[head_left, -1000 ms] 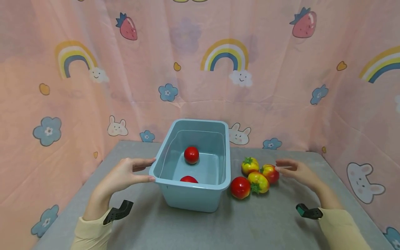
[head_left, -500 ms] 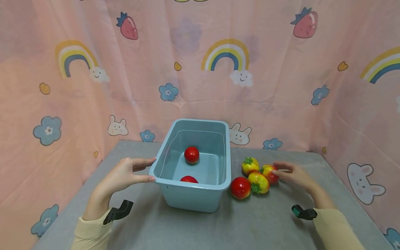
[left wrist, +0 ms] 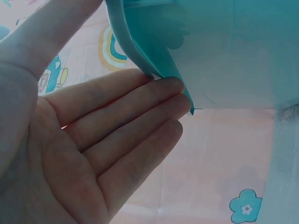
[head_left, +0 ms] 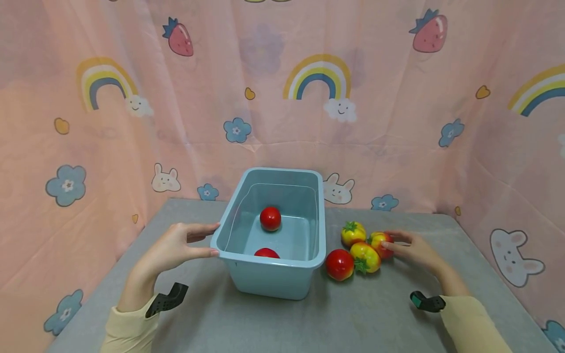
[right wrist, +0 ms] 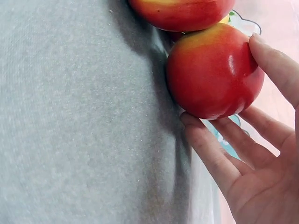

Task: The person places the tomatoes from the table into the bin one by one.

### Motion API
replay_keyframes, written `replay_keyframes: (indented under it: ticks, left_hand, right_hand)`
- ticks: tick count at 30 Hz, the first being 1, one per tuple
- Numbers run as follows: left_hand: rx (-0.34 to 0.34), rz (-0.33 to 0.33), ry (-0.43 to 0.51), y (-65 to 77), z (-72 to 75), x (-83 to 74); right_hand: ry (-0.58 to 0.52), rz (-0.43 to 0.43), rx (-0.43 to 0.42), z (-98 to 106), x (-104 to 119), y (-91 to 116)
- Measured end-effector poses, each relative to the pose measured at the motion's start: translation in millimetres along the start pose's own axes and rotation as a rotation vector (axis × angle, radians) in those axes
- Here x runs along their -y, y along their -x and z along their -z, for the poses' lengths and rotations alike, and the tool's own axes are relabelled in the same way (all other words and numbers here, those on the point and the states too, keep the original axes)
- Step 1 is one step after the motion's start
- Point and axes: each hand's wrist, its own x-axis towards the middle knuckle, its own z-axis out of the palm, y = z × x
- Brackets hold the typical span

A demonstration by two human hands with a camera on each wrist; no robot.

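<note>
A light blue plastic bin stands on the grey table with two red round tomatoes inside, one in the middle and one partly hidden by the front rim. My left hand touches the bin's front left corner; in the left wrist view its fingers lie straight against the rim. Right of the bin sits a cluster of fruit. My right hand pinches a red-and-yellow tomato at the cluster's right side, thumb on one side and fingertips on the other. This tomato rests on the table.
Beside the held tomato lie a yellow ribbed tomato with a green top, a smaller yellow one behind, and a red one close to the bin. A pink patterned curtain hangs behind the table.
My right hand has moved left, and its thumb and fingers have come round the red-and-yellow tomato. The left hand and the bin stay where they were.
</note>
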Motion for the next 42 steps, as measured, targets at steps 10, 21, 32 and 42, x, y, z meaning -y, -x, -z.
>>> replay_keyframes:
  ticks: [10,21,32,42]
  left_hand:
    - [-0.004,-0.001,-0.005,-0.5,-1.3,0.9]
    - [0.002,-0.016,0.006,-0.5,-2.2,3.3]
    - [0.003,-0.025,0.016,-0.7,-1.9,3.3]
    - [0.001,-0.031,0.006,0.0,-0.6,2.4]
  right_hand:
    - [-0.013,0.009,-0.018,2,-4,2]
    - [0.028,-0.006,-0.033,3,-5,6]
    - [0.014,-0.001,-0.049,9,-2,12]
    - [0.005,0.037,-0.073,15,9,18]
